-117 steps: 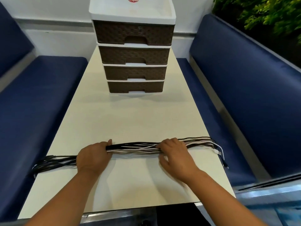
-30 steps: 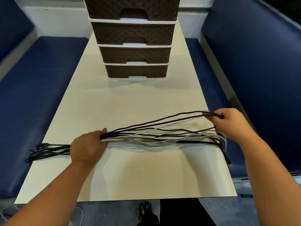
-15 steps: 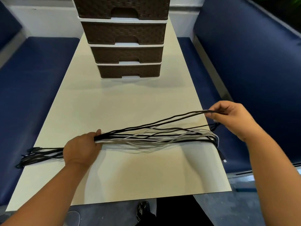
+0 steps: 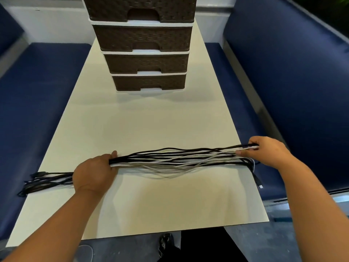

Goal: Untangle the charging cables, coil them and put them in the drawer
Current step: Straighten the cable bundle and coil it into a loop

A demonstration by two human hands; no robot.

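A bundle of black and white charging cables (image 4: 179, 159) stretches across the near part of the cream table (image 4: 151, 120). My left hand (image 4: 94, 172) is clenched around the bundle left of centre. Loose black cable ends (image 4: 43, 181) trail past it over the table's left edge. At the table's right edge my right hand (image 4: 264, 151) pinches a few black and white strands at the top of the bundle. One black plug end (image 4: 257, 179) hangs off the right edge. The brown woven drawer unit (image 4: 145, 48) stands at the far end, all visible drawers closed.
Blue cushioned benches run along both sides, the left bench (image 4: 34, 103) and the right bench (image 4: 294, 82). My shoes and dark trousers (image 4: 181, 246) show below the near table edge. Bare tabletop lies between the cables and the drawer unit.
My right hand slid from the bundle's middle to its right end, lifted a few strands, and has now lowered them nearer the rest. My left hand kept its grip.
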